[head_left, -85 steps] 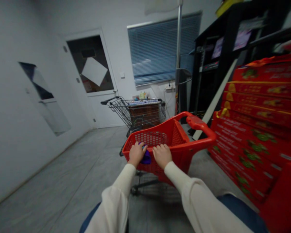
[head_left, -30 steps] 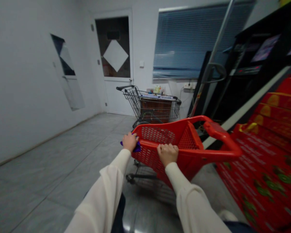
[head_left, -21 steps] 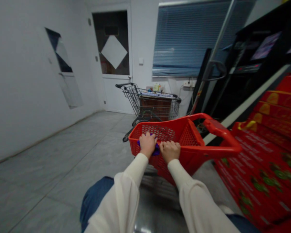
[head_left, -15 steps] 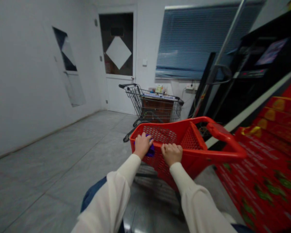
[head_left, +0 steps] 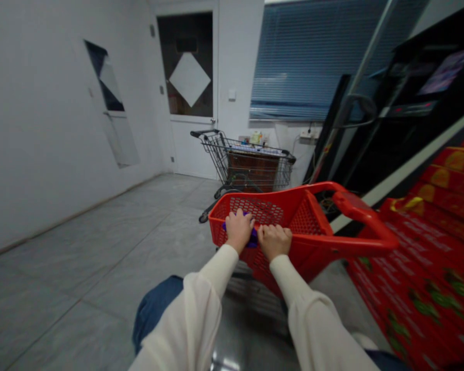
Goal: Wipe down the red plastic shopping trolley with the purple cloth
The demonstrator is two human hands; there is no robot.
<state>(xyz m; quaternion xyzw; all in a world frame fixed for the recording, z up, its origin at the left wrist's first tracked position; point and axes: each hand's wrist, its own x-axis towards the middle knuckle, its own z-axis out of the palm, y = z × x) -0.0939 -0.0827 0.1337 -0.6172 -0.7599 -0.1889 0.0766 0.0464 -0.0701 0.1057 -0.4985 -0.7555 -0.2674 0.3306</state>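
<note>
Red plastic shopping cart [head_left: 313, 252] sits on the grey floor [head_left: 119, 273] right in front of the person, handle [head_left: 359, 208] toward the right side of the view. Left hand [head_left: 239, 229] is on the near side rim, toward the end away from the handle; grip is mostly closed, fingers curled over the rim with a purple cloth [head_left: 252, 239] pinned under them. Cloth pokes out on both sides of that hand. Right hand [head_left: 274, 239] is just beside it on the same rim, nearer the handle; grip wrapped around the edge, knuckles up, thumb side toward the cloth. Can't tell whether it touches the cloth. Perforated basket wall shows beyond both hands. Behind: black wire cart [head_left: 217, 154], with something brown [head_left: 251, 170] visible through its mesh, then white door [head_left: 194, 149] and blue blinds [head_left: 301, 62]. Stacked red cartons [head_left: 410, 278] fill the right side, near the cart handle.
</note>
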